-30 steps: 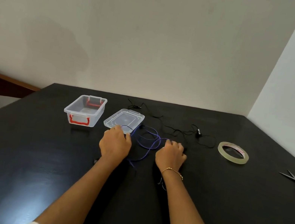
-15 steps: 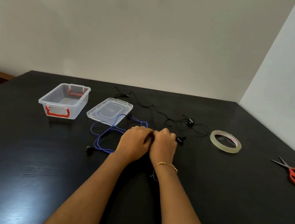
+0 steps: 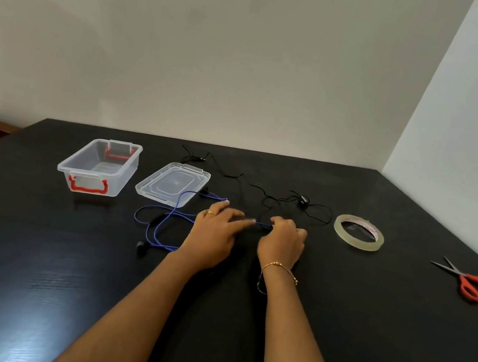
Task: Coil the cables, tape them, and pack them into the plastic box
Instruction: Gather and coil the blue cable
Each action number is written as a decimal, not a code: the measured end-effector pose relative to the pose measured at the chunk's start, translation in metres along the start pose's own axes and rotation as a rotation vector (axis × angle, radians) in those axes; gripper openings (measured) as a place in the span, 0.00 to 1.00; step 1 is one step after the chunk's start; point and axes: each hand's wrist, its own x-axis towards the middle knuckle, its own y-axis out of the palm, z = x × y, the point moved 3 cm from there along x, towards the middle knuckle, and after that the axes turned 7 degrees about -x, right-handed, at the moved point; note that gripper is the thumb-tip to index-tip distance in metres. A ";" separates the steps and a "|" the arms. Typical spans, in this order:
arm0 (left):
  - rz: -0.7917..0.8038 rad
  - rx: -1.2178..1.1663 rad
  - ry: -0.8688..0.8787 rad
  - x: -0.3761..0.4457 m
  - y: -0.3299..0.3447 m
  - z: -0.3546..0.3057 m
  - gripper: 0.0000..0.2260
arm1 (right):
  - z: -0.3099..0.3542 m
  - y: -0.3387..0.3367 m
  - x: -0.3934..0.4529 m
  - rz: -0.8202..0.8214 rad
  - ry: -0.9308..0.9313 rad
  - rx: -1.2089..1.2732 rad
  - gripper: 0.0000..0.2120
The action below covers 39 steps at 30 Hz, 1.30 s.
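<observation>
Fingers: left hand [image 3: 216, 231] half spread and blurred, reaching toward the blue cord; right hand [image 3: 283, 241] curled, pinching a short stretch of blue earphone cable [image 3: 166, 222] at its fingertips [image 3: 271, 225].
Cable position: most of the blue cord lying loose on the black table [image 3: 24, 270] to the left of the hands, one strand crossing the clear lid [image 3: 173, 183], a dark earbud [image 3: 140, 247] at the near end.
Second cable: black earphone cable [image 3: 264, 191] sprawled behind the hands, untouched, apart from the blue one except perhaps near the right hand, where overlap cannot be told.
Step in hand: likely starting the coil of the blue cord.
Doing it well: keep the pinched end fixed in the right hand; feed even loops with the left, letting slack slide off the lid rather than tugging; watch for the black cord snagging.
Coil size: small enough to lie flat in the plastic box [image 3: 99, 167], which stands open and empty at the far left.
Afterwards: tape roll [image 3: 358, 233] near the right hand, red-handled scissors [image 3: 469, 280] farther right, both within reach for binding.
Risk: thin cord springing open if released before taping.
</observation>
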 end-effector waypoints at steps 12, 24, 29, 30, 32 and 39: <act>-0.088 0.067 -0.048 0.012 0.006 -0.005 0.16 | -0.005 0.001 0.009 -0.009 0.015 -0.056 0.10; -0.123 0.124 -0.153 0.008 0.006 -0.004 0.12 | -0.005 0.004 0.008 -0.030 -0.125 -0.091 0.12; -0.435 -0.068 -0.151 0.003 -0.012 -0.007 0.09 | -0.004 0.000 0.009 -0.198 -0.128 0.078 0.11; -0.502 -0.102 -0.143 0.003 -0.016 -0.008 0.09 | -0.003 0.000 0.010 -0.209 -0.130 0.105 0.10; -0.594 -0.170 -0.116 0.003 -0.022 -0.009 0.08 | 0.001 0.000 0.009 -0.232 -0.165 0.151 0.09; -0.573 -1.043 -0.229 0.003 -0.041 -0.001 0.05 | 0.025 -0.008 0.000 -0.217 -0.249 0.751 0.08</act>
